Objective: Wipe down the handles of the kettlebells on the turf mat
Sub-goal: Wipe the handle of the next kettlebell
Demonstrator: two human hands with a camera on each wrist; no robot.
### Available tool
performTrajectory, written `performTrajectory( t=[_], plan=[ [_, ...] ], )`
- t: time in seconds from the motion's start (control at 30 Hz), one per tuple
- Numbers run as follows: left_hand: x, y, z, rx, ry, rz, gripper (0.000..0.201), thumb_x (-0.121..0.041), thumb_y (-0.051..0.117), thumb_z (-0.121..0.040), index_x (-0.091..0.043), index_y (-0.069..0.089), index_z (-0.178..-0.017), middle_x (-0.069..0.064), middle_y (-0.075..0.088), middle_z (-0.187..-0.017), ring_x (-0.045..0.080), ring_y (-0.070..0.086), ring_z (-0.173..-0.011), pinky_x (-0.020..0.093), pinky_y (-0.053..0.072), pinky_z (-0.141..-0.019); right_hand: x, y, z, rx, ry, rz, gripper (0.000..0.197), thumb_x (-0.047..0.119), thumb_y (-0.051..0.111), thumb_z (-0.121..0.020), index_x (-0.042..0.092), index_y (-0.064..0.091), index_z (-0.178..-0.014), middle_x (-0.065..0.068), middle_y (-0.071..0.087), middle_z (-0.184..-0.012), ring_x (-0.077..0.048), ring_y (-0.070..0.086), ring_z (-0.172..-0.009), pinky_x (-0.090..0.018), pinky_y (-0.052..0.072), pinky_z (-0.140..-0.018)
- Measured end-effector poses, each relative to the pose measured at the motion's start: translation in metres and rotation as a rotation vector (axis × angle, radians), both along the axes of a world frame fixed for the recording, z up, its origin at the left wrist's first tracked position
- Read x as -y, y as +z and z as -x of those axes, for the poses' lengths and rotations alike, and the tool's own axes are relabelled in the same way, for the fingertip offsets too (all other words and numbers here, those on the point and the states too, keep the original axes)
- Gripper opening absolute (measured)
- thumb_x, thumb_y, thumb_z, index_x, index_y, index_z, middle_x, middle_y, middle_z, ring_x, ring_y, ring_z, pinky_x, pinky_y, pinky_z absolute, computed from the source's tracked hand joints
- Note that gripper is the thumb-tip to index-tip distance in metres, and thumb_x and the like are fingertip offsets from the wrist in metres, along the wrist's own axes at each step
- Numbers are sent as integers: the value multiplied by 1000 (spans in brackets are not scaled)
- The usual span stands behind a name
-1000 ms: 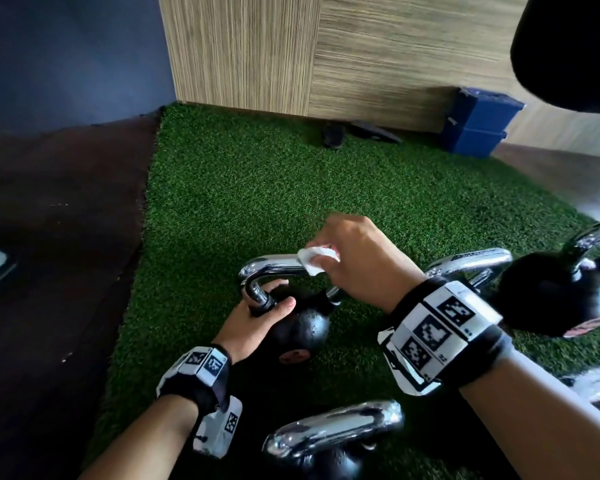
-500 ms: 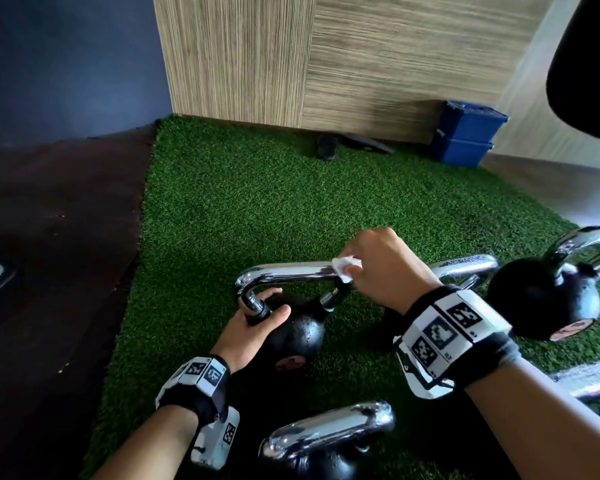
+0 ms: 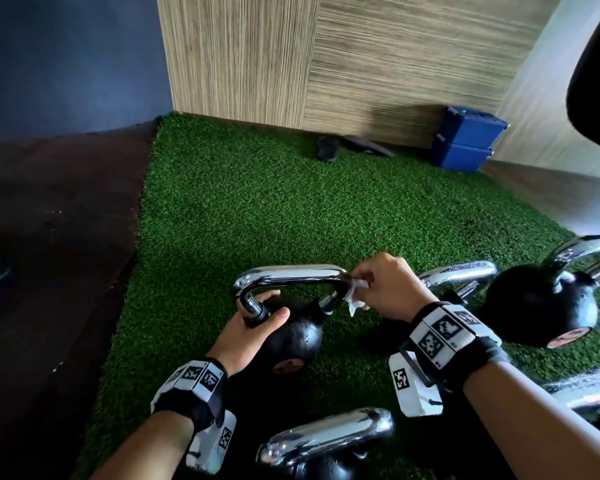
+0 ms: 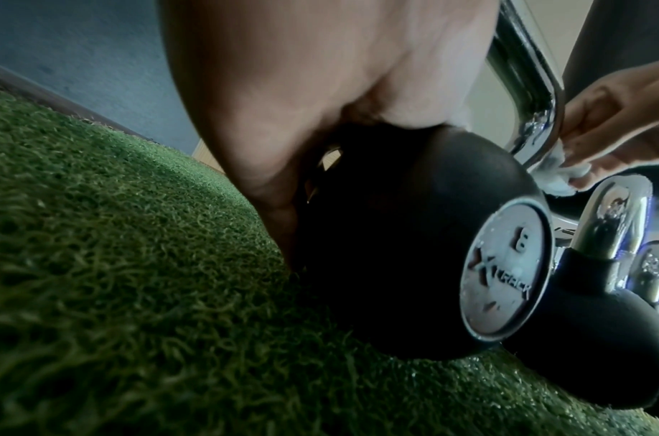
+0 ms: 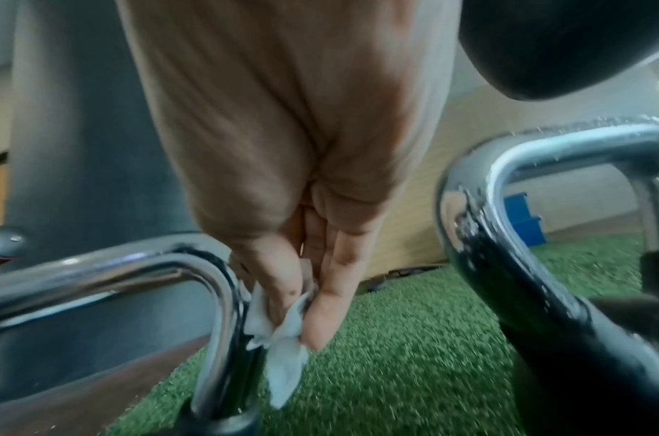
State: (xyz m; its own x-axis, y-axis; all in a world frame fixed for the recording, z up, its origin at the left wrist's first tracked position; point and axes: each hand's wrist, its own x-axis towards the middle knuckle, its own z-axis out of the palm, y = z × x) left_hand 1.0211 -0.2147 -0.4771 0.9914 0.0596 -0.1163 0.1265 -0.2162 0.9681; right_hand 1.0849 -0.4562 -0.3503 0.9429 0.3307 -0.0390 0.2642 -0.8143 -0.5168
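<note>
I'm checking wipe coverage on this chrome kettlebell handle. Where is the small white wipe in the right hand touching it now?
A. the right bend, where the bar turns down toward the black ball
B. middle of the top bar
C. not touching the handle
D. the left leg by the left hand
A: the small white wipe, pinched in the right hand, sits against the right bend of the chrome kettlebell handle.
</note>
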Motion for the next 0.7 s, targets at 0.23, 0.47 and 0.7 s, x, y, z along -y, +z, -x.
performTrajectory(
  t=[0.23, 0.47, 0.7],
  plan=[
    [-7, 9, 2, -128, -27, -242, 82, -98, 51, -58, -61, 51, -130, -21, 64, -118, 11, 63, -117, 27, 44, -97, -3, -27, 2, -213, -45, -92, 9, 6, 78, -82, 4, 72, -88, 6, 73, -64, -6, 72, -57, -18, 57, -53],
    [-13, 50, 31, -245, -149, -934, 72, -86, 41, -82, -17, 62, -76, -5, 61, -73, 19, 64, -76, 32, 48, -70, 1, 12, 16, -389, -59, 105, 19, 10, 83, -76, 11, 68, -87, -5, 77, -77, -12, 70, -56, -30, 61, -61],
    [-13, 115, 59, 155, -114, -9, 23, -40, 62, -98, -28, 79, -107, -13, 79, -102, 6, 75, -100, 30, 56, -92, -17, 76, 40, -274, 212, -253, 20, 14, 85, -72, 15, 75, -90, -2, 77, -87, -18, 74, -75, -30, 61, -75]
  ],
)
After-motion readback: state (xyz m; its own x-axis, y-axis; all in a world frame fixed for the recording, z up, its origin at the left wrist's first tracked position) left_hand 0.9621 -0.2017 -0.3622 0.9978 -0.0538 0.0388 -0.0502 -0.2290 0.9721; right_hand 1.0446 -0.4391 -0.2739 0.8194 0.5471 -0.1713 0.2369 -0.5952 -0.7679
